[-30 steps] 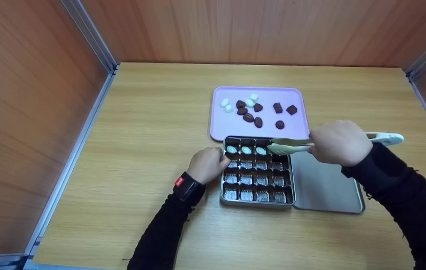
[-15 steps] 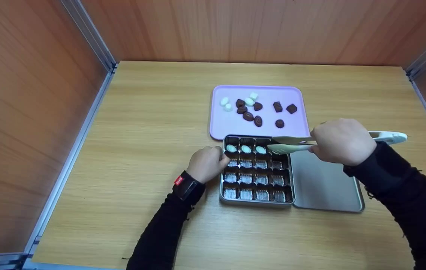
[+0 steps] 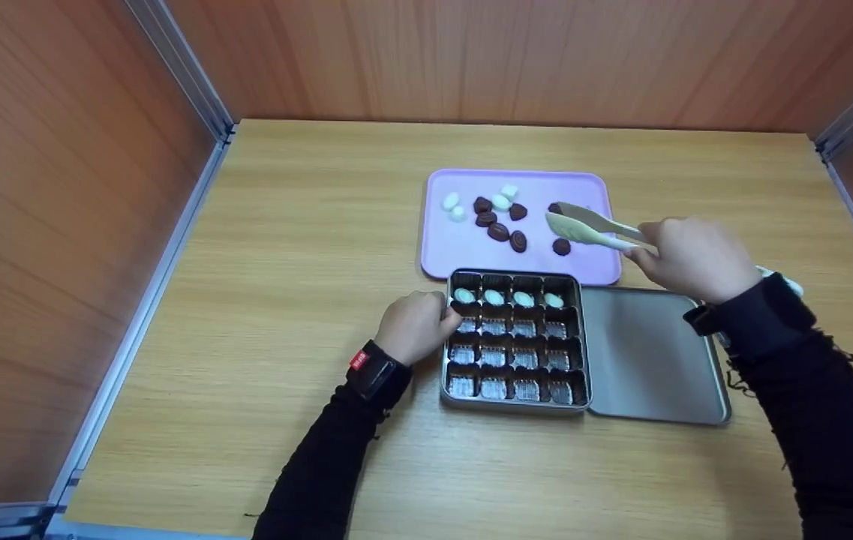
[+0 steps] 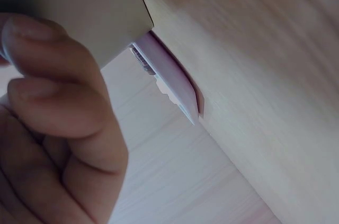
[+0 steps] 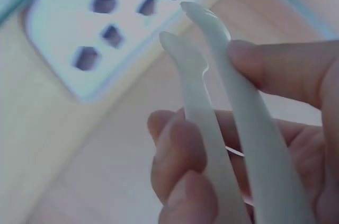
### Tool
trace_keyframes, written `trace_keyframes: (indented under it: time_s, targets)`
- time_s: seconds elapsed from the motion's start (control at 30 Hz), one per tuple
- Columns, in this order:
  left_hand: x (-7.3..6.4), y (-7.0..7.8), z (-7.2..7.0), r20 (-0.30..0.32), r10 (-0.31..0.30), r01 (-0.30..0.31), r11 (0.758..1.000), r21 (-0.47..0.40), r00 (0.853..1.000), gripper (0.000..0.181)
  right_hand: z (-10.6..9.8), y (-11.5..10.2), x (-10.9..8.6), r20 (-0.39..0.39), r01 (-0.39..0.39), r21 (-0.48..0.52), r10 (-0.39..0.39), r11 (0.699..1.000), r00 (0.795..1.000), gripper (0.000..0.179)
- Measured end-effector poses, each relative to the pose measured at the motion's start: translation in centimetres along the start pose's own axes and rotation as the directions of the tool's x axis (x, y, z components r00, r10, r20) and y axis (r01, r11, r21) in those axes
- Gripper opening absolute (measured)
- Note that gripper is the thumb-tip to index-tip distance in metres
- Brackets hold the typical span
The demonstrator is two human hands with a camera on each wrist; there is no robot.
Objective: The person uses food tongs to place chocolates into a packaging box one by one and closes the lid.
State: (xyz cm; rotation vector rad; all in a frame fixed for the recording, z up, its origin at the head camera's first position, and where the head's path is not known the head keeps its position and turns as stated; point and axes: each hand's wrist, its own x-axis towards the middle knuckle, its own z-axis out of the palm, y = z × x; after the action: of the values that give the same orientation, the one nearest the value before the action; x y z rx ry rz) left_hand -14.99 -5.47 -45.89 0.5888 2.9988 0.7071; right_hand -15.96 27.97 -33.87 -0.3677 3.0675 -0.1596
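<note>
My left hand (image 3: 412,328) holds the left wall of a metal tin (image 3: 516,408), its thumb at the rim. A dark divided insert fills the tin, and pale oval candies (image 3: 524,298) sit in the far row's compartments. My right hand (image 3: 696,259) grips pale green tongs (image 3: 584,231) above the right part of a purple tray (image 3: 445,251). In the right wrist view the tong tips stand apart with nothing between them. Several dark brown chocolates (image 3: 498,232) and a few pale candies (image 3: 458,214) lie on the tray. The tongs cover some chocolates at the right.
The grey metal lid (image 3: 651,360) lies flat against the tin's right side, beneath the right forearm. The tray sits directly behind the tin. Wooden panels (image 3: 471,60) with metal frame strips (image 3: 186,75) stand around the table (image 3: 306,262).
My right hand and the tongs have moved away from the tin's far right compartment, up over the tray. A pale oval candy now shows in that compartment. The left hand stays put.
</note>
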Motion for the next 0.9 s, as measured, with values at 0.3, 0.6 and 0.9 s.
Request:
trace_keyframes:
  time_s: [0.3,0.6,0.9]
  targets:
    - [0.0,0.0,0.0,0.023,-0.007,0.008,1.0,-0.025,1.0,0.036,3.9,1.6,0.4,0.07,-0.065,0.035,0.063,0.997,0.996,0.025]
    - [0.1,-0.1,0.0,0.027,-0.009,0.011,0.999,-0.043,1.0,0.034,4.7,1.4,0.1,-0.011,-0.02,-0.003,0.02,1.0,1.0,0.021]
    - [0.2,-0.3,-0.1,0.056,-0.022,0.026,0.997,-0.067,0.998,0.035,3.4,-0.9,-0.6,-0.175,0.067,-0.046,-0.074,0.997,0.982,0.018]
